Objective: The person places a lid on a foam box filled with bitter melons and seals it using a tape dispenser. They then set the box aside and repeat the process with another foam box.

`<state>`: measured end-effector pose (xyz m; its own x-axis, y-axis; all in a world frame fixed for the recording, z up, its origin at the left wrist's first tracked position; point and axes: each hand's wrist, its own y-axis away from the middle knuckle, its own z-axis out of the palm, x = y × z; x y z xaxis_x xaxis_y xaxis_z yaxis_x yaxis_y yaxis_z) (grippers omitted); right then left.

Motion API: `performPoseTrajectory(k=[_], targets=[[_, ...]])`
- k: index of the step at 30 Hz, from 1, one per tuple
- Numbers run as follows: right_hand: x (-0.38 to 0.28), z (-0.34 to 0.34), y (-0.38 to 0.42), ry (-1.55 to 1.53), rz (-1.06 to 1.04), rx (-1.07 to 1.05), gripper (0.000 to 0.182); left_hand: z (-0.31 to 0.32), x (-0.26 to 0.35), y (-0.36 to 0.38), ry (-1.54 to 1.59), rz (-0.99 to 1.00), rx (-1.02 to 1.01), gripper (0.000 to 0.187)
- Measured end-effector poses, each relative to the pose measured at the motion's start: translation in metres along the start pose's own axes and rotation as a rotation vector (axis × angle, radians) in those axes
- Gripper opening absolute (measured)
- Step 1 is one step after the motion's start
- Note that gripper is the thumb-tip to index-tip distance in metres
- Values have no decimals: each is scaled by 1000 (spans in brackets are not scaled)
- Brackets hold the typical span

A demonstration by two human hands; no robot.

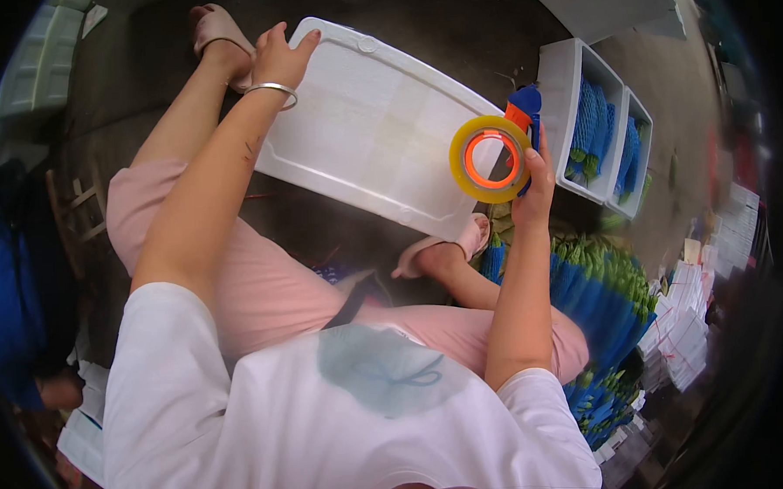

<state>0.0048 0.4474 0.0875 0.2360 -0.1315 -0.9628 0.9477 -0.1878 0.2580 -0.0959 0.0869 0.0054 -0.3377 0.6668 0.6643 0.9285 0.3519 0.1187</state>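
A white foam box (373, 123) with a rimmed, smooth face lies slantwise in front of my legs. At its upper left end, my left hand (283, 57) grips the corner, the thumb along the rim; a silver bangle circles that wrist. My right hand (537, 181) is closed around a blue and orange tape dispenser (525, 107). The dispenser carries a wide roll of yellowish clear tape (467, 176) with an orange hub. That roll overlaps the right end of the box in this view.
Two open white foam boxes (569, 106) hold blue-netted green vegetables. More blue-netted bundles (598, 279) lie beside my right knee. Stacked white sheets or boxes (687, 310) stand at far right. Another person's blue clothing (5, 288) shows at far left.
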Motion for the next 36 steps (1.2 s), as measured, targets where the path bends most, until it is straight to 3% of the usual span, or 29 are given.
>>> performPoseTrajectory(k=[2, 4, 7, 9, 11, 15, 17, 19, 20, 21, 23, 24, 27, 36], targets=[[29, -28, -24, -173, 69, 40, 56, 19, -49, -24, 449, -470, -392, 73], [47, -36, -41, -760, 237, 268, 51, 21, -51, -20, 443, -397, -386, 71], [65, -27, -38, -846, 178, 268, 52, 26, -42, -15, 351, -320, -302, 70], [71, -41, -26, -796, 163, 279, 52, 22, -27, -11, 270, -308, -228, 71], [69, -57, 6, -802, 116, 216, 53, 4, -5, -7, 447, -224, -229, 66], [-3, -8, 105, -721, 109, 286, 58, -34, 34, 0, 658, -78, -151, 73], [-6, -5, 150, -693, 200, 93, 61, -44, 35, 1, 760, -10, -164, 75], [4, 1, 178, -640, 229, -2, 65, -62, 44, 8, 794, -348, -325, 76], [9, 6, 185, -582, 275, -97, 70, -65, 40, 14, 656, -393, -393, 76], [11, 11, 190, -579, 264, -111, 70, -46, 4, -6, 502, -256, -444, 73], [12, 17, 193, -388, 203, -68, 78, -29, -50, -25, 504, -353, -617, 65], [14, 13, 190, -315, 206, -98, 82, -39, -29, -4, 635, -257, -534, 55], [6, 4, 180, -288, 254, -135, 81, -45, -6, 21, 609, -151, -585, 50], [-12, -3, 161, -92, 261, -86, 73, -53, 4, 21, 514, -245, -580, 48]])
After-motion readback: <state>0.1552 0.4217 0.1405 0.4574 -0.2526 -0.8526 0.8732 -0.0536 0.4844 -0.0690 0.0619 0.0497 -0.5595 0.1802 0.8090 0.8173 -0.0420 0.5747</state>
